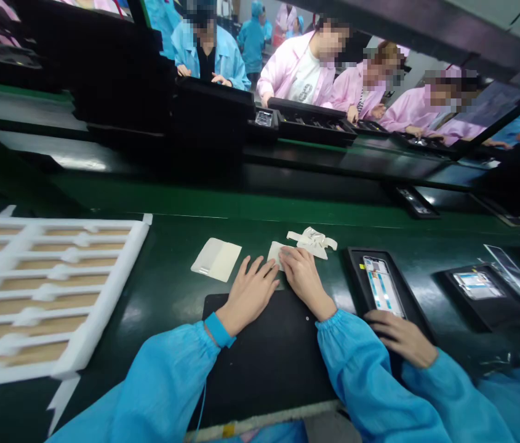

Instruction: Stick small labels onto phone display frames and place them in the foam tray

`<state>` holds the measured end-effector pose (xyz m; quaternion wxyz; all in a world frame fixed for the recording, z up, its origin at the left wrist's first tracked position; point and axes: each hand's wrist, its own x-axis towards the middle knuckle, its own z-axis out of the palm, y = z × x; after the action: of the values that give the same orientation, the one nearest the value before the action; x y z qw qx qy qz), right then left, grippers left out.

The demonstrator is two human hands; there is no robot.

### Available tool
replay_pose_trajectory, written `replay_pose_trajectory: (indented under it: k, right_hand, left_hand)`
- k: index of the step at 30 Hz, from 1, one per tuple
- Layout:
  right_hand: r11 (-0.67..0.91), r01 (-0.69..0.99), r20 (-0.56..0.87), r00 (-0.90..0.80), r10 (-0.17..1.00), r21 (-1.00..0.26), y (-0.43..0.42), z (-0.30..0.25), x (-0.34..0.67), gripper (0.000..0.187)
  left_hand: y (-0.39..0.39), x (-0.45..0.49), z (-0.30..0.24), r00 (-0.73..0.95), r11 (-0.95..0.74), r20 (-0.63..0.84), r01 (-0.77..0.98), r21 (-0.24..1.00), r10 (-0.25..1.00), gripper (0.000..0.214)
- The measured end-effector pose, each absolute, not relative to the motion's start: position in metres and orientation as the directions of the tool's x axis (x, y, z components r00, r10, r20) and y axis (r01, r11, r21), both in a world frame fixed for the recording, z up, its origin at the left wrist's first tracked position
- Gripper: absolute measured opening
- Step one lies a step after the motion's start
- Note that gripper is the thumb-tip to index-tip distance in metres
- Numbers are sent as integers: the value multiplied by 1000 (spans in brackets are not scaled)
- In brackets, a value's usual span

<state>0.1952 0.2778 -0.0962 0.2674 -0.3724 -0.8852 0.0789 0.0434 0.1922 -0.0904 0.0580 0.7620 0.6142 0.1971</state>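
Observation:
My left hand (250,294) is over the near side of the bench, its fingers spread and stretched forward, with the fingertips close to a small white sheet (274,251). My right hand (304,277) has its fingers together on that sheet, covering part of it; the thumb is mostly hidden. Just beyond the right hand lie crumpled white paper strips (314,240). To the left of my hands a cream square sheet (223,259) with a greyish band lies flat. Beneath my wrists is a black mat (269,357).
At left stands a white foam-edged rack (116,280) with slats. On my right, a co-worker's hand (402,337) touches a black tray (354,271) holding a phone body (382,286). Another phone tray (481,289) sits farther right. Several people work across the line behind a raised shelf (324,163).

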Motion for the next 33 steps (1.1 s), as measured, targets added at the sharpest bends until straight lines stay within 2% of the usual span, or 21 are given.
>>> replay_pose_trajectory:
  k: [3,7,12,16,22,27,33]
  right_hand:
    - [686,623,418,-547,726,-377,277,-96,198,25]
    - [587,674,452,-395,800,-448,301,-95,202,26]
    - [428,788,408,-248,879,-443,346,-87,226,20]
    - [383,837,314,-270,910,-391,360,-88,236,15]
    - [354,883,255,-282,925,-307,362,-93,230,17]
    - [380,884,263,-311,913,-272,365,-100,229,14]
    - [392,862,320,-290,902,-323,370,-114,233,15]
  left_hand:
    - [193,44,-90,179,-252,253,921,296,951,36]
    - [195,44,-87,189,-260,272,931,256,944,30]
    - [200,44,-76,178,-237,273,950,203,945,20]
    - [210,50,-63,146,-196,269,965,172,952,22]
    - [223,62,-52,122,-162,267,978,133,956,17]
    - [241,82,-54,187,-231,281,964,134,941,19]
    - [276,109,-76,248,-290,278,949,123,928,40]
